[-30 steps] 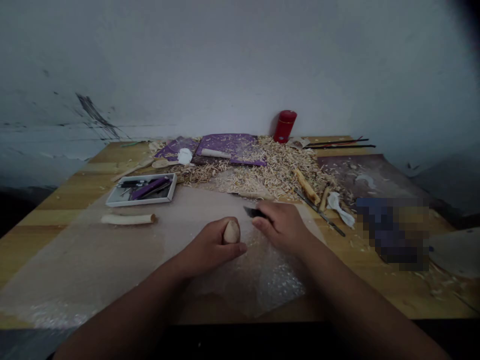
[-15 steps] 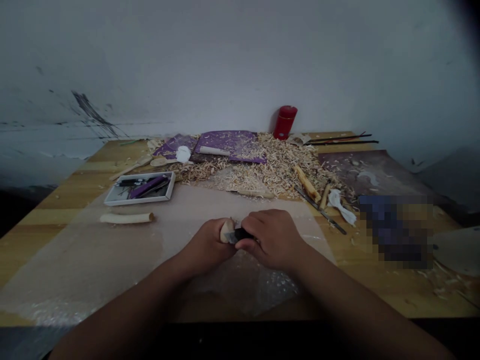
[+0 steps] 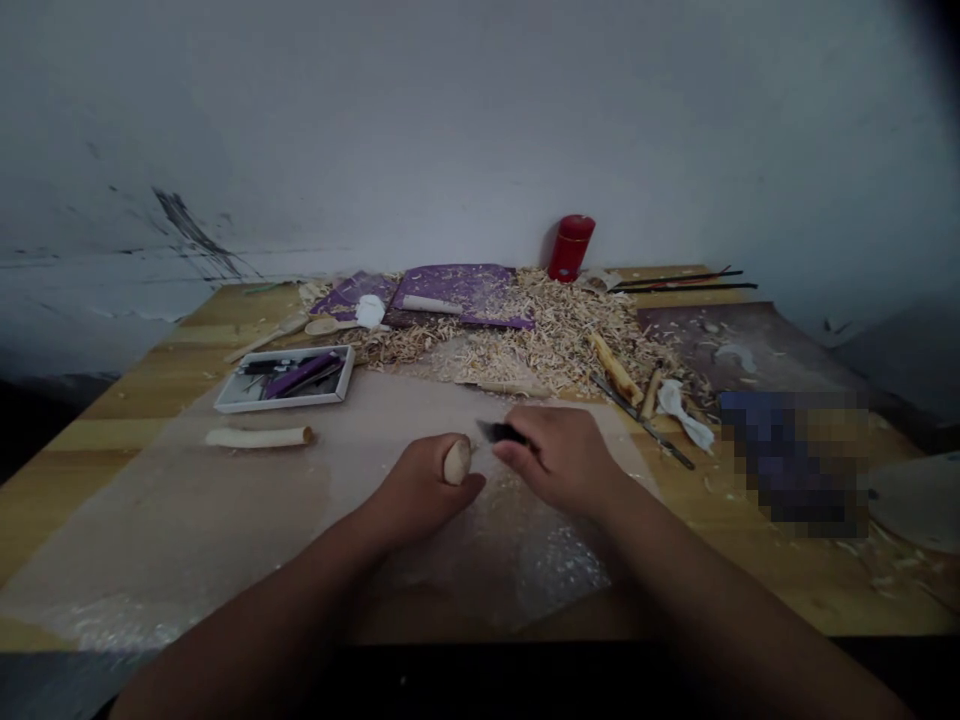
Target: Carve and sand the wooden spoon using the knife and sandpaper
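My left hand (image 3: 420, 492) is closed around a pale piece of wood (image 3: 457, 463), whose rounded end shows above the thumb; the rest is hidden in the fist. To its right, my right hand (image 3: 564, 455) grips a carving knife (image 3: 504, 432) by its black handle. The short blade points left and up, apart from the wood. Both hands are over a translucent plastic sheet (image 3: 262, 520) on the wooden table (image 3: 60, 490). A peeled stick (image 3: 259, 438) lies on the sheet to the left.
A white tray (image 3: 285, 403) of tools stands at the left. Wood shavings (image 3: 577, 330) heap at the back, around purple sheets (image 3: 457, 285) and a red canister (image 3: 571, 248). A thin metal tool (image 3: 667, 446) and crumpled tissue (image 3: 686, 415) lie right, near a pixelated patch.
The knife blade has come away from the wood's end; my right hand has shifted slightly right and up. My left hand keeps its hold on the wood. The view has shifted slightly.
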`<action>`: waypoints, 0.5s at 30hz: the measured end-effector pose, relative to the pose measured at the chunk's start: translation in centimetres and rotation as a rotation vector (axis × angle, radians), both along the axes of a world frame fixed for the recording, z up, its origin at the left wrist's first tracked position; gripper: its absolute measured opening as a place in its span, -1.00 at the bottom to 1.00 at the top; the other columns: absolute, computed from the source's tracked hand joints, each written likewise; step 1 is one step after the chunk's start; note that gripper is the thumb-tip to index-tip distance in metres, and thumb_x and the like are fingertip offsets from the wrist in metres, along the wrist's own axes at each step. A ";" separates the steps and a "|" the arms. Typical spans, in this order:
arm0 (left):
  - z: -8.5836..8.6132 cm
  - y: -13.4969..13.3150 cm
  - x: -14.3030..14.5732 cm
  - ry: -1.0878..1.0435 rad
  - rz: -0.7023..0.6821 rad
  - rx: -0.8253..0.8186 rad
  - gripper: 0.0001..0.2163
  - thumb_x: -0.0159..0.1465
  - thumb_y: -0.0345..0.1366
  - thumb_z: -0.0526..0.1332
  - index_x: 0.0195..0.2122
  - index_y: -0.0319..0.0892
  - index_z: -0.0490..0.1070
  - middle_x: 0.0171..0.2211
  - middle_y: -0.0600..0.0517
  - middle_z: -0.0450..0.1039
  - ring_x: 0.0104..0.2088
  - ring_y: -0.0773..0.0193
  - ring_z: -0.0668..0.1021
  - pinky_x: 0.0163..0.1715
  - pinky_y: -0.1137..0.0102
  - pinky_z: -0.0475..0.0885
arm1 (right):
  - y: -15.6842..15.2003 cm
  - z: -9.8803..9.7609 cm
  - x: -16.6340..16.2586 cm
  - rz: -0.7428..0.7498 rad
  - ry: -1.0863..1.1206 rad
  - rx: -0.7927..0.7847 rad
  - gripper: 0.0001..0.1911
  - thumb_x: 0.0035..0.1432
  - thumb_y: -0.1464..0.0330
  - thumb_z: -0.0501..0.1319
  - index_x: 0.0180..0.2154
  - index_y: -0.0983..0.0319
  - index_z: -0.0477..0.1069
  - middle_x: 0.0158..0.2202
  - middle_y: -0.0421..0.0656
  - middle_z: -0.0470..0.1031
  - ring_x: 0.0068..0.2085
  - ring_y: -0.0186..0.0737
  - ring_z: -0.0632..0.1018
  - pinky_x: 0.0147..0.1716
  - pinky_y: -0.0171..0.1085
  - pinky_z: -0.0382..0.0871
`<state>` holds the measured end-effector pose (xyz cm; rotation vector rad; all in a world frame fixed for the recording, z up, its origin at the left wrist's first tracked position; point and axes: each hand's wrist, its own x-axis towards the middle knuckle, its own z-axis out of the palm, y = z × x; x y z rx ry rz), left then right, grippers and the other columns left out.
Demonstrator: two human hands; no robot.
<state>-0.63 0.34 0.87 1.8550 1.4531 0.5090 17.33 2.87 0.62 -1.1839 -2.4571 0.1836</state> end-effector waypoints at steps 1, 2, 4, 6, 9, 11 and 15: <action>-0.1 0.1 -0.1 0.020 -0.009 0.017 -0.84 0.02 -0.31 0.10 -0.62 -0.18 0.11 -0.67 0.18 0.11 -0.60 0.43 0.19 -0.60 0.50 0.05 | -0.4 0.1 -0.4 0.037 -0.023 -0.001 -0.54 0.14 0.05 -0.18 -0.43 0.24 0.26 -0.52 -0.22 0.36 -0.48 -0.34 0.35 -0.52 -0.36 -0.04; -0.3 0.1 -0.1 0.044 -0.025 0.030 -0.86 0.03 -0.31 0.08 -0.61 -0.18 0.14 -0.66 0.17 0.16 -0.59 0.42 0.22 -0.60 0.50 0.06 | -0.7 0.2 -0.6 0.064 -0.049 0.003 -0.54 0.14 0.04 -0.18 -0.42 0.24 0.26 -0.51 -0.21 0.36 -0.48 -0.33 0.35 -0.51 -0.35 -0.04; -0.4 0.2 -0.3 0.099 -0.059 0.056 -0.88 0.04 -0.30 0.07 -0.59 -0.18 0.19 -0.63 0.14 0.25 -0.58 0.39 0.29 -0.59 0.49 0.07 | -1.0 0.5 -0.7 0.092 -0.108 0.020 -0.53 0.13 0.03 -0.19 -0.41 0.23 0.27 -0.50 -0.20 0.37 -0.47 -0.31 0.35 -0.50 -0.33 -0.05; -0.4 0.3 -0.5 0.169 -0.083 0.076 -0.90 0.03 -0.29 0.08 -0.58 -0.18 0.22 -0.60 0.11 0.31 -0.56 0.36 0.33 -0.58 0.49 0.08 | -1.1 0.7 -0.6 0.105 -0.164 0.032 -0.52 0.13 0.03 -0.20 -0.40 0.23 0.28 -0.50 -0.19 0.38 -0.48 -0.30 0.35 -0.51 -0.32 -0.07; -0.2 0.4 -0.8 0.277 -0.106 0.081 -0.92 0.04 -0.28 0.09 -0.53 -0.17 0.27 -0.54 0.06 0.39 -0.53 0.32 0.37 -0.55 0.47 0.10 | -1.3 0.9 -0.6 0.112 -0.222 0.035 -0.51 0.14 0.03 -0.20 -0.40 0.22 0.30 -0.51 -0.17 0.39 -0.50 -0.29 0.34 -0.52 -0.30 -0.09; -0.2 0.4 -0.9 0.334 -0.123 0.086 -0.91 0.05 -0.27 0.08 -0.51 -0.16 0.28 -0.53 0.05 0.41 -0.52 0.30 0.39 -0.55 0.47 0.10 | -1.3 0.9 -0.7 0.117 -0.244 0.036 -0.51 0.14 0.03 -0.21 -0.40 0.22 0.30 -0.51 -0.17 0.39 -0.50 -0.29 0.34 -0.53 -0.30 -0.11; -0.2 0.4 -1.2 0.450 -0.150 0.113 -0.87 0.07 -0.23 0.06 -0.49 -0.13 0.32 -0.51 0.03 0.42 -0.52 0.27 0.41 -0.57 0.45 0.08 | -1.2 0.6 -0.8 0.122 -0.269 0.026 -0.49 0.13 0.01 -0.23 -0.40 0.20 0.30 -0.52 -0.18 0.39 -0.50 -0.28 0.35 -0.53 -0.30 -0.13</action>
